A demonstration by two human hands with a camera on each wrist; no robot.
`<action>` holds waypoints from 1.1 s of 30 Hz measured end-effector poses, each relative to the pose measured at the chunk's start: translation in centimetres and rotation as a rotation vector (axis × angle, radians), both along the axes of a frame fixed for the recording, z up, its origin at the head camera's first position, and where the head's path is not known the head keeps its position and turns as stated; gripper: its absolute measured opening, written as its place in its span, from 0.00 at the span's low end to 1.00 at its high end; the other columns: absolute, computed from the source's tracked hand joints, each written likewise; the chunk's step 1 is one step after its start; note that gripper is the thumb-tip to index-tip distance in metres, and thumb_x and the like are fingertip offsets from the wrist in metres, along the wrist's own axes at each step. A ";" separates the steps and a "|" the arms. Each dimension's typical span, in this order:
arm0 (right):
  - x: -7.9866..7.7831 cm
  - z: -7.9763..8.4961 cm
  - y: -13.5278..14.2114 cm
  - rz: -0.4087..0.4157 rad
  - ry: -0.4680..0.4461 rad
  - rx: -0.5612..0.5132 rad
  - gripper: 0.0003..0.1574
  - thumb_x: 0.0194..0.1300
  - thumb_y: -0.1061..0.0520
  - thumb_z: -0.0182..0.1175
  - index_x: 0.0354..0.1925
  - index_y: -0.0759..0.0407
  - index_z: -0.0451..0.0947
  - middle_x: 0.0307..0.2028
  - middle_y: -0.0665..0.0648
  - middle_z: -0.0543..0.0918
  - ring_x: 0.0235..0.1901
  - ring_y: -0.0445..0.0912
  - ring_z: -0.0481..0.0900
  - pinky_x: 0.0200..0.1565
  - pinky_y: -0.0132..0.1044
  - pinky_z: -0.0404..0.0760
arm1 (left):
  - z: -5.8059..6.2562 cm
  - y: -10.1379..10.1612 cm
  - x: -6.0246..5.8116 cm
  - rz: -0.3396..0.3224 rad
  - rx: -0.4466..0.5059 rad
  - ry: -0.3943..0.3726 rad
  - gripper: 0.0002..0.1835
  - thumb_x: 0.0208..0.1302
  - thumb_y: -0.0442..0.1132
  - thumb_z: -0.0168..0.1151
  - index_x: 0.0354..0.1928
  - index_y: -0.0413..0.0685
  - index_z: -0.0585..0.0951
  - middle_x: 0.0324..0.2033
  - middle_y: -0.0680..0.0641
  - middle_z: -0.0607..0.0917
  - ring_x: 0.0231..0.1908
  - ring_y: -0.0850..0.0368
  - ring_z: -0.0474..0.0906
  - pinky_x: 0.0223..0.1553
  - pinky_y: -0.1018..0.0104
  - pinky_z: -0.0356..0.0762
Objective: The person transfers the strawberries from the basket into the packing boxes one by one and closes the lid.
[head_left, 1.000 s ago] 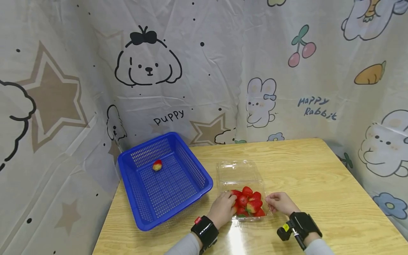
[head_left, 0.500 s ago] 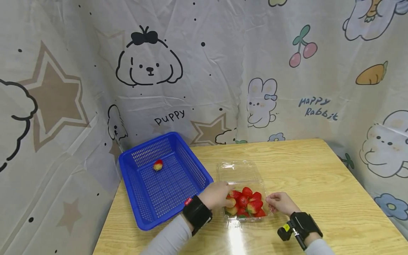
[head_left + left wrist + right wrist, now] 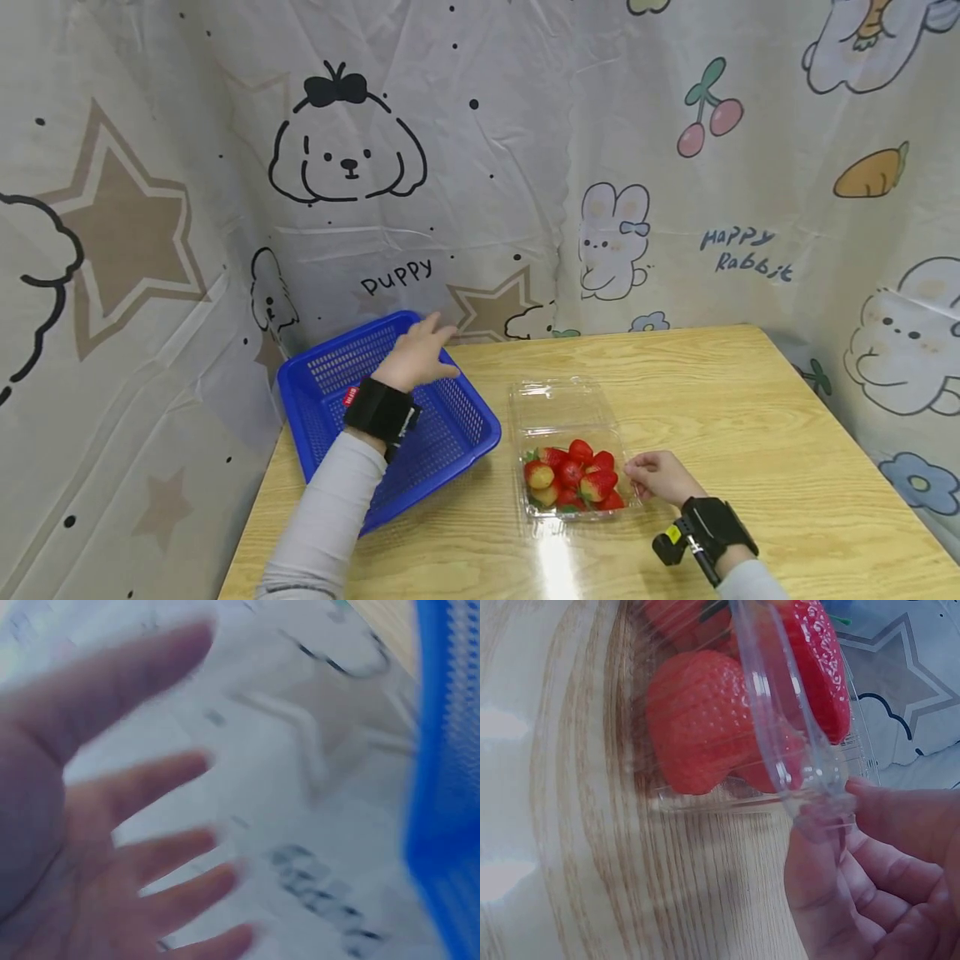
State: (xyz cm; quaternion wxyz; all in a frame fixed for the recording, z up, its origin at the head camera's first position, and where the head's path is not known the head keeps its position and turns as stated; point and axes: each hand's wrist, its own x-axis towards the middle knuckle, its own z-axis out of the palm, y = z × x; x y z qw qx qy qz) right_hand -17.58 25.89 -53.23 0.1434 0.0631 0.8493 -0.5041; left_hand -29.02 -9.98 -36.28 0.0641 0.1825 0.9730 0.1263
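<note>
My left hand [image 3: 415,357] is raised over the far right part of the blue plastic basket [image 3: 480,429]. Its fingers are spread and hold nothing, as the palm and fingers [image 3: 172,780] in the left wrist view confirm. With thumb and fingertips, my right hand [image 3: 663,477] pinches the right rim of a clear plastic clamshell box [image 3: 780,735]. Red strawberries [image 3: 570,475], several of them, fill the box, some with pale yellow patches. The lid [image 3: 561,407] lies folded back behind it. Part of the basket's inside is hidden by my left arm.
A light wooden table [image 3: 712,392] carries the basket and the box. Printed cloth [image 3: 487,167] hangs behind and at both sides, right up to the table's back edge. The basket stands at the left, close to the cloth.
My left hand has let go of the strawberries at the box's left side and moved up and left over the basket. It now hides the lone strawberry inside. The right hand stays put.
</note>
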 end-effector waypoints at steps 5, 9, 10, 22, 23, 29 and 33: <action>-0.1 -0.2 0.1 0.004 0.000 0.000 0.14 0.64 0.61 0.53 0.39 0.75 0.74 0.21 0.57 0.76 0.22 0.44 0.73 0.27 0.39 0.78 | -3.4 -3.7 -3.3 0.264 0.148 0.198 0.40 0.57 0.43 0.63 0.68 0.45 0.55 0.67 0.33 0.48 0.66 0.35 0.43 0.62 0.40 0.44; -0.1 -0.1 0.1 0.008 0.002 -0.001 0.14 0.64 0.62 0.53 0.40 0.75 0.74 0.22 0.57 0.76 0.21 0.44 0.73 0.27 0.39 0.78 | -7.6 -6.0 -4.7 0.402 0.230 0.259 0.43 0.56 0.42 0.63 0.69 0.47 0.52 0.67 0.33 0.46 0.66 0.34 0.42 0.62 0.40 0.43; -0.1 -0.1 0.1 0.006 0.001 -0.002 0.14 0.64 0.62 0.53 0.40 0.75 0.74 0.21 0.57 0.76 0.21 0.44 0.73 0.27 0.39 0.78 | -8.6 -6.4 -4.8 0.420 0.230 0.255 0.43 0.56 0.42 0.63 0.69 0.47 0.51 0.67 0.32 0.47 0.66 0.34 0.42 0.62 0.39 0.44; 0.1 -0.3 0.0 -0.024 -0.015 0.012 0.14 0.64 0.61 0.54 0.40 0.74 0.74 0.22 0.57 0.76 0.22 0.44 0.73 0.27 0.38 0.78 | -17.3 -9.7 -4.1 0.488 0.182 -0.016 0.45 0.54 0.39 0.65 0.69 0.41 0.50 0.68 0.32 0.41 0.66 0.31 0.34 0.59 0.32 0.41; 0.1 -0.3 0.0 -0.019 -0.011 0.011 0.14 0.64 0.61 0.54 0.40 0.75 0.74 0.22 0.57 0.76 0.22 0.44 0.73 0.27 0.38 0.78 | -17.5 -9.9 -4.0 0.487 0.187 -0.032 0.45 0.54 0.39 0.65 0.69 0.40 0.50 0.68 0.32 0.41 0.66 0.30 0.33 0.59 0.32 0.41; 0.1 -0.2 -0.1 -0.020 -0.009 0.003 0.13 0.64 0.62 0.53 0.40 0.75 0.73 0.22 0.57 0.76 0.22 0.44 0.73 0.27 0.38 0.78 | -18.3 -10.3 -3.4 0.463 0.193 -0.105 0.43 0.53 0.37 0.64 0.69 0.39 0.52 0.68 0.32 0.44 0.65 0.29 0.36 0.59 0.31 0.42; 0.1 -0.2 -0.1 -0.023 -0.006 0.014 0.13 0.64 0.62 0.53 0.40 0.75 0.74 0.22 0.57 0.76 0.22 0.44 0.73 0.27 0.38 0.78 | -18.6 -10.3 -3.2 0.458 0.178 -0.066 0.41 0.51 0.36 0.64 0.66 0.37 0.57 0.66 0.31 0.49 0.64 0.28 0.42 0.58 0.32 0.46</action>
